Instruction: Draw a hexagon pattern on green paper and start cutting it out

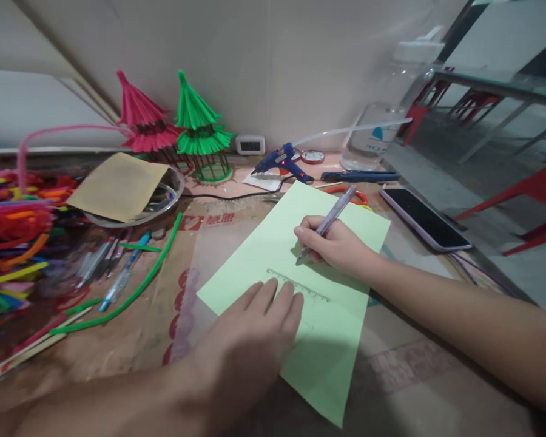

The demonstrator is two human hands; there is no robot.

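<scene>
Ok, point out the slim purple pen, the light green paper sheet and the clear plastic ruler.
Slim purple pen [335, 212], head view: on the barrel's upper half.
Light green paper sheet [266, 246], head view: on bare paper left of the pen.
Clear plastic ruler [301, 286], head view: on its row of dark scale marks.

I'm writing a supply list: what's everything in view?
paper: 1, pale green, centre
ruler: 1, clear, on paper
pen: 1, purplish, over paper
huts: 2, pink, green, back
clock: 1, white, back
glue gun: 1, blue, back
discs: 2, red-rimmed, back
bottle: 1, clear, back right
cutter: 1, blue, by bottle
handle: 1, orange, behind paper
phone: 1, lilac-edged, right
dish: 1, silvery, left
card: 1, tan, on dish
pipe cleaners: many, mixed, left
blue pen: 1, blue, left
sticks: several, pale, lower left
seats: several, red, right
table: 1, brownish, foreground
left hand: 1, on ruler
right hand: 1, holding pen
</scene>
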